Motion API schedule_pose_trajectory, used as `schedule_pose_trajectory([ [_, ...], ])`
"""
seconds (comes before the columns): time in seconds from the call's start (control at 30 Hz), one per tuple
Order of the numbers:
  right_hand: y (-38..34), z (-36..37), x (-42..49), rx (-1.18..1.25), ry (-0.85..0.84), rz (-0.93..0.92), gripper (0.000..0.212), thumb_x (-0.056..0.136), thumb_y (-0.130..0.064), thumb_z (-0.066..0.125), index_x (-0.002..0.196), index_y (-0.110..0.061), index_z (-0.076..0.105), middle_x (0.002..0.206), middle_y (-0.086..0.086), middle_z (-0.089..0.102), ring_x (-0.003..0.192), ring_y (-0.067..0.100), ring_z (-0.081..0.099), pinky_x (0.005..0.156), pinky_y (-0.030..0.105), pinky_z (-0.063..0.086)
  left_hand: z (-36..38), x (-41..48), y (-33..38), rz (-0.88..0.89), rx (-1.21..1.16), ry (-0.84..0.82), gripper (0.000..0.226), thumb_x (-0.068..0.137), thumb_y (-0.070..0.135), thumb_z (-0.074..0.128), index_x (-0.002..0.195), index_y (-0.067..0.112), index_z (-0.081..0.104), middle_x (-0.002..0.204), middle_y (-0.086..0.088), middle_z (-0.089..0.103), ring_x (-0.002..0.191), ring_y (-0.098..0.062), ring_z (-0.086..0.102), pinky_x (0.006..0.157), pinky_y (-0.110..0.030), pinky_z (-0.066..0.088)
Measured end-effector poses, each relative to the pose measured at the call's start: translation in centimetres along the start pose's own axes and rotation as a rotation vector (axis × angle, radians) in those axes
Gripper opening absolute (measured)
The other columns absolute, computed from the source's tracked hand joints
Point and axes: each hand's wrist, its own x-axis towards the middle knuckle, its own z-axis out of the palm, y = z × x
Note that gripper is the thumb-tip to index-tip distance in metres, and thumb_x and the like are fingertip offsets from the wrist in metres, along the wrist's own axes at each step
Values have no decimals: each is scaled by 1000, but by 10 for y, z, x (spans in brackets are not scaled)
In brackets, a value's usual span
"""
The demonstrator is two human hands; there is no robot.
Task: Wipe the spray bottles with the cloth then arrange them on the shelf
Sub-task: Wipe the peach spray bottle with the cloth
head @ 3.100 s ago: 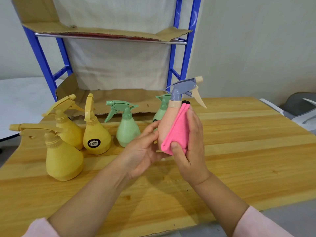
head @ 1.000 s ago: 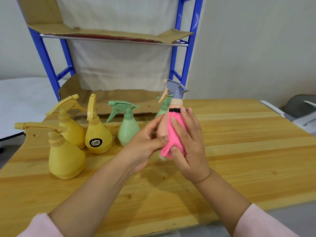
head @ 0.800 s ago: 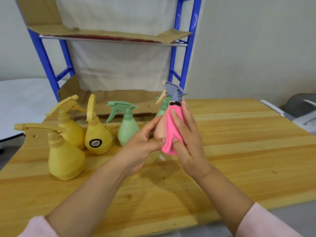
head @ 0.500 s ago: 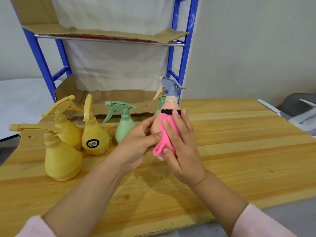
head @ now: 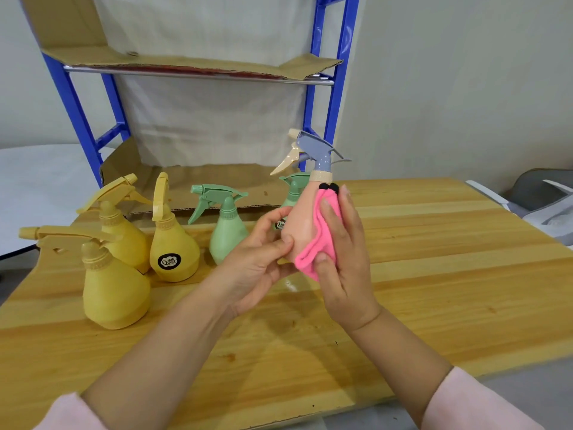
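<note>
A peach spray bottle (head: 300,221) with a grey-blue trigger head is held above the wooden table (head: 434,274). My left hand (head: 260,262) grips its lower body from the left. My right hand (head: 342,259) presses a pink cloth (head: 319,243) against the bottle's right side, thumb curled under the cloth. Three yellow spray bottles (head: 114,287) (head: 124,237) (head: 172,246) stand at the left. A green bottle (head: 228,234) stands beside them, and a second green one (head: 293,193) is partly hidden behind the peach bottle.
A blue metal shelf frame (head: 336,97) stands behind the table, with cardboard (head: 192,62) lining its upper level and more cardboard on the lower level. A white table lies at the far left. Grey and white objects (head: 545,203) sit at the right edge.
The peach bottle has been turned between my hands so its nozzle points left instead of right. The cloth has slid over the bottle's body under my right hand. The other bottles stayed put.
</note>
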Motion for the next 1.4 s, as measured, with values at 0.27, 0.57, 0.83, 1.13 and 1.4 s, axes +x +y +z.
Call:
schedule_pose_trajectory([
  [0.27, 3, 7, -8, -249, -33, -183, 54, 90, -26, 44, 139, -5, 36, 152, 18, 20, 145, 41, 9, 118, 47, 14, -2, 0, 0, 49, 54, -1, 52, 82, 7, 59, 132, 17, 51, 115, 0, 65, 101, -18, 61, 74, -30, 56],
  [0.57, -6, -4, 16, -1, -51, 82, 56, 88, -20, 38, 143, -8, 38, 157, 10, 16, 147, 23, 13, 118, 45, 21, -1, -2, -5, 96, 114, 43, 48, 83, 12, 55, 131, 16, 50, 119, -5, 59, 110, -25, 53, 98, -48, 43],
  [0.83, -5, -11, 17, 259, 51, 162, 50, 89, -19, 34, 136, -9, 45, 152, 12, 31, 141, 16, 30, 113, 32, 30, -1, -2, -6, -5, -65, -100, 65, 79, 20, 69, 138, 23, 41, 137, -20, 47, 119, -43, 49, 97, -64, 40],
  [1.13, -3, -9, 14, -74, -7, -148, 50, 87, -17, 42, 131, 4, 48, 145, 24, 37, 143, 40, 20, 115, 51, 24, 4, -3, 2, 7, -47, -36, 53, 83, 16, 62, 134, 11, 49, 128, -15, 58, 109, -26, 60, 79, -38, 55],
  [1.4, 1, 0, -3, -236, -34, -310, 52, 83, -19, 55, 133, -7, 47, 145, 15, 37, 142, 38, 24, 110, 64, 22, 3, -7, 0, -28, -4, 36, 51, 78, 18, 68, 126, 6, 56, 114, -14, 62, 108, -28, 54, 84, -33, 53],
])
